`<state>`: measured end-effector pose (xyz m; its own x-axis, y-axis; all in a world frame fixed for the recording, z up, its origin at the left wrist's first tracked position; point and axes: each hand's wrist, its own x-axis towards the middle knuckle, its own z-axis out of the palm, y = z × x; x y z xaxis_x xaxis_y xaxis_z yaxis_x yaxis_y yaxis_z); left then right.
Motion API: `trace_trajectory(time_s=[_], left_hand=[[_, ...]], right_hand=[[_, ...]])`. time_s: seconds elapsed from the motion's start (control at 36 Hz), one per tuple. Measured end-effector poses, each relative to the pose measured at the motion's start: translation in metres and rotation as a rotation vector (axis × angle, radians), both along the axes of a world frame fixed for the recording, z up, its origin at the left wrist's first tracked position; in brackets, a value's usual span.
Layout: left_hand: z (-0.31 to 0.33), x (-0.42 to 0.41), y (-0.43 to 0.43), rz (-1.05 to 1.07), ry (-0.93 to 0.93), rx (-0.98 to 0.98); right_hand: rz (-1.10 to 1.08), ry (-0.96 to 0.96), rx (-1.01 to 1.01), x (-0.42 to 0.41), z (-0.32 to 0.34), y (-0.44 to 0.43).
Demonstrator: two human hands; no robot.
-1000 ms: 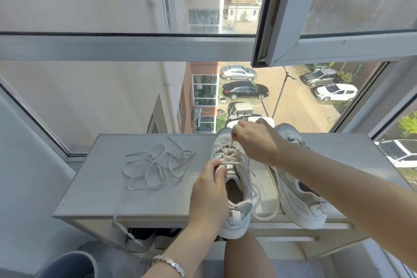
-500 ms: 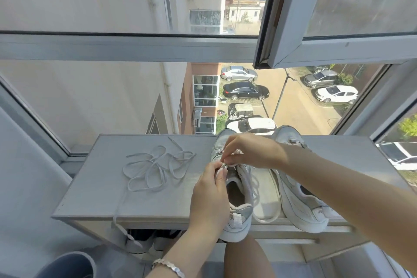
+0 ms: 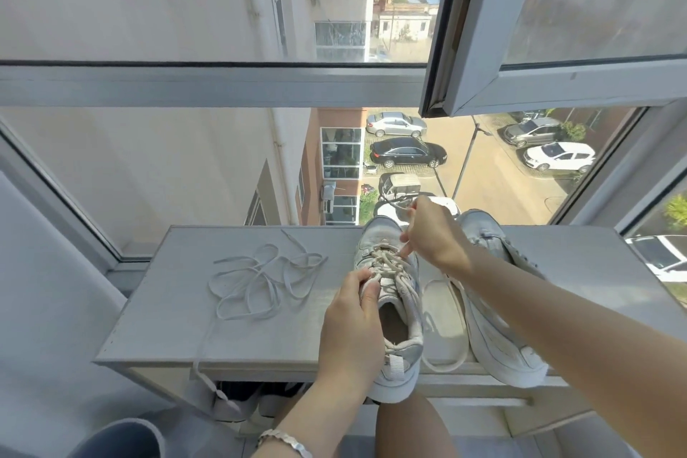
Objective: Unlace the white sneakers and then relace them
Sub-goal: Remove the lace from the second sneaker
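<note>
Two white sneakers sit on the grey shelf under the window, heels toward the person. The left sneaker stands upright with one lace crossed through its eyelets, and a slack loop of it trails on the shelf between the shoes. The right sneaker lies tilted on its side beneath the right forearm. A second lace lies loose and tangled well to the left, one end hanging over the front edge. The left hand, one bracelet on its wrist, grips the left sneaker's tongue. The right hand pinches a lace strand raised above the toe.
</note>
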<state>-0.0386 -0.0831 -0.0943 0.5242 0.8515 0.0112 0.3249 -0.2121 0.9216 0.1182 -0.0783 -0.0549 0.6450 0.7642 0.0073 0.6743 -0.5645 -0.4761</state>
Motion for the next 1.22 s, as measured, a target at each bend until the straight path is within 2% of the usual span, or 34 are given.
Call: trace_trajectory(time_s=[0.11, 0.17, 0.22, 0.25, 0.36, 0.42, 0.47, 0.58, 0.72, 0.78, 0.86, 0.92, 0.97, 1.03, 1.06, 1.11, 1.19, 1.22], left_hand=[[0.0, 0.001, 0.003, -0.033, 0.07, 0.051], [0.002, 0.001, 0.006, -0.082, 0.112, 0.111], [0.006, 0.002, 0.01, -0.146, 0.144, 0.172], [0.008, 0.004, 0.014, -0.169, 0.15, 0.187], [0.019, 0.013, 0.03, -0.209, 0.174, 0.187], [0.024, 0.016, 0.038, -0.25, 0.197, 0.214], [0.027, 0.019, 0.045, -0.312, 0.24, 0.256], [0.03, 0.027, 0.052, -0.418, 0.426, 0.489], [0.03, 0.034, 0.059, -0.444, 0.459, 0.577], [0.029, 0.032, 0.058, -0.389, 0.38, 0.515], [0.027, 0.026, 0.057, -0.199, 0.227, 0.304], [0.023, 0.023, 0.063, 0.009, 0.116, 0.037], [0.023, 0.026, 0.066, 0.193, -0.033, -0.313], [0.027, 0.031, 0.064, 0.209, -0.142, -0.525], [0.03, 0.032, 0.063, 0.15, -0.167, -0.539], [0.034, 0.031, 0.061, -0.025, -0.09, -0.358], [0.039, 0.024, 0.069, -0.207, 0.203, 0.181], [0.041, 0.023, 0.071, -0.226, 0.263, 0.297]], right_hand=[[0.017, -0.03, 0.037, 0.003, 0.003, -0.013], [0.049, -0.028, 0.165, -0.004, 0.004, -0.023], [0.089, 0.052, 0.323, -0.017, 0.007, -0.034], [0.123, 0.08, 0.338, -0.024, 0.008, -0.04], [0.163, 0.042, 0.171, -0.038, -0.007, -0.059], [0.141, 0.049, 0.152, -0.041, -0.015, -0.061], [0.108, 0.108, 0.203, -0.043, -0.021, -0.059], [0.045, 0.17, 0.335, -0.055, -0.017, -0.063], [-0.038, 0.205, 0.361, -0.057, -0.023, -0.067], [-0.068, 0.214, 0.348, -0.059, -0.025, -0.067], [-0.119, 0.313, 0.432, -0.066, -0.027, -0.066], [-0.149, 0.349, 0.471, -0.069, -0.028, -0.065], [-0.144, 0.35, 0.481, -0.07, -0.029, -0.067], [-0.153, 0.287, 0.442, -0.071, -0.028, -0.067], [-0.167, 0.249, 0.416, -0.071, -0.029, -0.067], [-0.18, 0.184, 0.371, -0.071, -0.03, -0.067], [-0.189, 0.099, 0.303, -0.072, -0.026, -0.069], [-0.192, 0.078, 0.291, -0.073, -0.025, -0.069]])
